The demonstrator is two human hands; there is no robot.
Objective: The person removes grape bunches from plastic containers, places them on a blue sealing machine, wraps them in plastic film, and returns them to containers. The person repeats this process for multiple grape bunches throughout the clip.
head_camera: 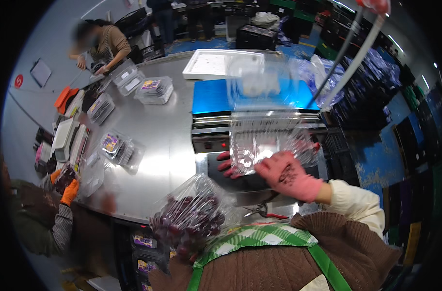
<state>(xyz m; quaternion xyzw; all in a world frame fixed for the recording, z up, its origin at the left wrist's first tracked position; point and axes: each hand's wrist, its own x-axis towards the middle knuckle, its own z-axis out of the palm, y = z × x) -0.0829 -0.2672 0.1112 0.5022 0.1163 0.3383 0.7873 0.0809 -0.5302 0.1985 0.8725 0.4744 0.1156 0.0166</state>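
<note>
A clear plastic clamshell container (270,142) with its lid raised is before me, over the front of a blue-topped wrapping machine (212,96). My right hand (290,174), in a pink glove, grips the container's near edge. Red-gloved fingers of my left hand (228,165) show at the container's left edge; the rest is hidden or blurred behind the plastic, so its hold is unclear. Dark red grapes in a clear plastic bag (195,218) lie at the near edge of the metal table (170,134). Red-handled pruning shears (262,211) rest below my right hand.
Lidded containers (155,89) with labels stand on the table at left, beside weighing scales (65,140). A white tray (206,65) sits behind the machine. One person (112,43) works at far left; another's orange-gloved hands (70,191) hold a filled container at lower left.
</note>
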